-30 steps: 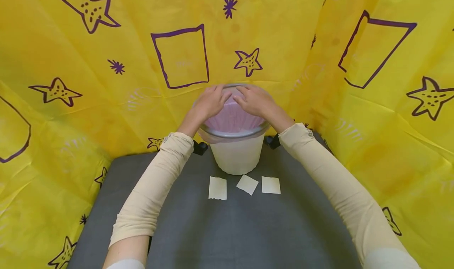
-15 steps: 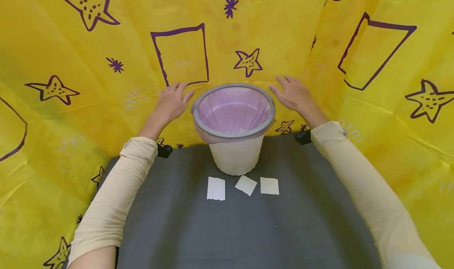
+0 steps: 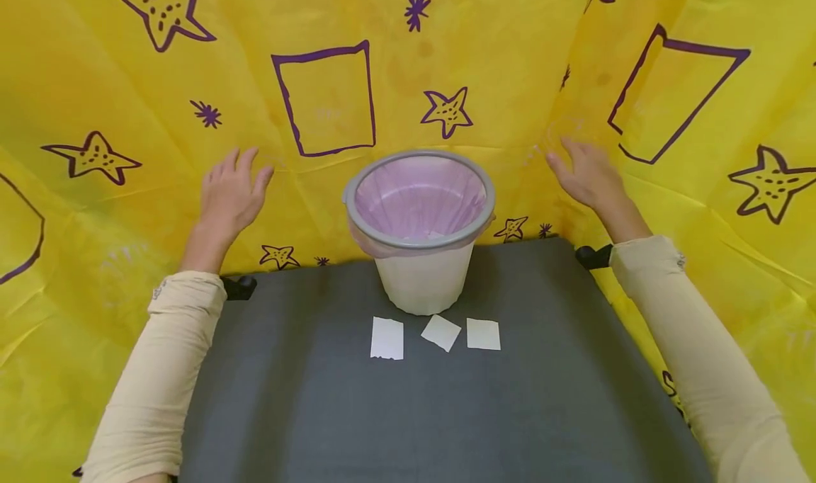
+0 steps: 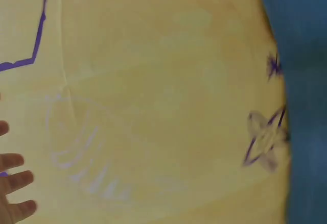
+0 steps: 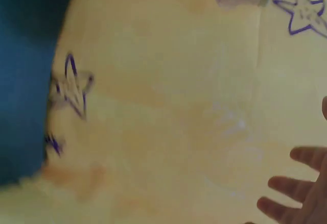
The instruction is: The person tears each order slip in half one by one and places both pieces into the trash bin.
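A white trash bin [image 3: 423,285] with a grey rim ring and a pinkish-purple bag lining stands upright at the back of the dark table. To its left my left hand [image 3: 231,194] hovers in the air, fingers spread and holding nothing. On the other side my right hand [image 3: 589,173] is raised, slightly blurred, with its fingers apart and nothing in them. Neither hand touches the bin. Fingers of the left hand [image 4: 15,183] show at the left edge of its wrist view; those of the right hand [image 5: 301,188] appear at the lower right of its own.
Three pale paper pieces [image 3: 441,333] lie in a row in front of the bin on the dark grey table [image 3: 408,412]. A yellow curtain [image 3: 510,44] with purple drawings surrounds the table at the back and sides.
Both hands were over the bin's rim a second ago. They have since moved apart, the left hand leftward and the right hand rightward. The bin and papers have stayed in place.
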A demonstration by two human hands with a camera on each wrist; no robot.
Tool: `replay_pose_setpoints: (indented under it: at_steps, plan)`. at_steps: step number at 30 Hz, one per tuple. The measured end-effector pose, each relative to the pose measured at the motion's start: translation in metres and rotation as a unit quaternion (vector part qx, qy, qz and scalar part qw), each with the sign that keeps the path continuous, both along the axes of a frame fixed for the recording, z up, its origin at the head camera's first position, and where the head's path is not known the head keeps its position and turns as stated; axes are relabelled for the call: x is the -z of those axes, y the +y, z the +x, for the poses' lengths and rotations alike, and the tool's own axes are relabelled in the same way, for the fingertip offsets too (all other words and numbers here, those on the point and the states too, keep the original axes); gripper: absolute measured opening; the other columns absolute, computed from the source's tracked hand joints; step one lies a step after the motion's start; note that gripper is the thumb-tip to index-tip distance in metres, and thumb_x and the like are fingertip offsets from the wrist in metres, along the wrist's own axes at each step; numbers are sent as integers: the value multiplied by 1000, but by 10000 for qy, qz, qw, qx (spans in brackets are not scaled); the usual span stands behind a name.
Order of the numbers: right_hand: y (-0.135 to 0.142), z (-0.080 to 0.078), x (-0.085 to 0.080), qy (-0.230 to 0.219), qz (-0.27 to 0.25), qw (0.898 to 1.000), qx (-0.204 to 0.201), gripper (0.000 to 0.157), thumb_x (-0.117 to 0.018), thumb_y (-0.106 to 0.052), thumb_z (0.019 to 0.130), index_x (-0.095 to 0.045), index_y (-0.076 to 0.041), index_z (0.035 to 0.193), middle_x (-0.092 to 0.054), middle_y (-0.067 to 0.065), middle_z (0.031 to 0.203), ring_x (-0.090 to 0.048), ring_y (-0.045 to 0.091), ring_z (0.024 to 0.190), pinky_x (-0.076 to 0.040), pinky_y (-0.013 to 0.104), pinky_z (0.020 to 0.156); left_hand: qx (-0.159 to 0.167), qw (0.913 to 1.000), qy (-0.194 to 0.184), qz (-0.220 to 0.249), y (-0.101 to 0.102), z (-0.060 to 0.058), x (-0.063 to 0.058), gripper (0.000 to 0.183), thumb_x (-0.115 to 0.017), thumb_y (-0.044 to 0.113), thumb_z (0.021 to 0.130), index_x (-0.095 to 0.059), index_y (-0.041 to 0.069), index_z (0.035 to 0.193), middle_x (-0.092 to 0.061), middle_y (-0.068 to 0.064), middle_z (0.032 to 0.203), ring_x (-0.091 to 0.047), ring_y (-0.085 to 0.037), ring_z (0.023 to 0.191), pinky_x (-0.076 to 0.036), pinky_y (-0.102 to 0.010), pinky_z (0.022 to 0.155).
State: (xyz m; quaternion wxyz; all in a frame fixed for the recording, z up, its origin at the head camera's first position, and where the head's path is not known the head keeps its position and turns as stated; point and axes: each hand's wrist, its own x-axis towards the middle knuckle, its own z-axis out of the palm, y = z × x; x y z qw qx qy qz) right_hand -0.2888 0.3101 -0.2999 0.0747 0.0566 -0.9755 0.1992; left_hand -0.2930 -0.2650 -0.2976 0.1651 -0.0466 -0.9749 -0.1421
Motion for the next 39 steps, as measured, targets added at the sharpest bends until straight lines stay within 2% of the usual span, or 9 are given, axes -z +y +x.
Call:
replay_pose_setpoints:
  at_steps: [4,8,14,18,24,27,29,35,39]
  plan:
    - [1,18,41,61,225,9997,12,78,-24,-60,99,-19,-5,154,-18,30,157,-17,53,142,-17,70,111,4,9993,282,235,-4,21,48,63,-27,50,103,-29,8,151,-29,-26,154,-29,-50,139,-19,-65,113]
    - [-3,27,65,198,521,9983,149,77,-27,-62,98,-25,-7,153,-22,30,155,-20,53,140,-20,73,106,-39,9996,7,272,-7,32,86,62,-29,49,104,-30,8,150,-31,-30,151,-31,-53,135,-21,-68,110]
    - [-8,31,78,448,446,9978,204,77,-28,-62,98,-24,-10,153,-20,27,157,-19,52,141,-19,73,106,-183,9989,-142,414,-8,37,100,65,-27,52,103,-26,10,152,-26,-29,154,-26,-53,137,-17,-68,111]
    - [-5,39,103,305,601,9974,264,78,-30,-62,97,-19,-12,155,-13,27,158,-15,52,142,-17,72,108,-231,9984,-313,416,-5,42,111,68,-27,55,102,-24,10,153,-25,-27,155,-24,-51,139,-16,-67,112]
    - [-1,47,123,274,482,9977,394,75,-33,-60,98,-24,-10,152,-14,30,156,-15,53,140,-19,73,105,-297,9982,-183,479,-4,45,120,69,-28,55,102,-24,9,152,-26,-27,155,-25,-50,140,-16,-67,112]
    - [1,54,130,337,468,9973,451,75,-34,-60,98,-25,-9,152,-15,30,156,-15,54,140,-18,73,105,-362,9979,-233,479,-4,53,126,70,-29,56,101,-22,9,153,-21,-26,157,-21,-50,141,-12,-67,113]
    - [-1,64,144,269,454,9976,440,77,-35,-61,97,-23,-9,153,-15,31,156,-15,55,140,-18,73,106,-399,9976,-209,526,-4,63,140,70,-31,55,101,-23,9,153,-21,-26,158,-22,-50,141,-12,-67,113]
    - [-6,91,198,-261,251,9985,405,79,-40,-60,96,-23,-8,153,-15,31,156,-16,56,139,-16,74,106,-738,9934,-368,794,-12,94,203,66,-33,54,101,-31,9,150,-29,-28,154,-25,-51,139,-15,-68,112]
    - [-19,95,212,-158,272,9982,503,77,-42,-58,96,-26,-7,152,-17,30,156,-18,55,139,-17,74,106,-902,9916,-502,781,-2,103,220,65,-34,53,101,-32,9,149,-29,-27,154,-25,-50,139,-15,-68,112]
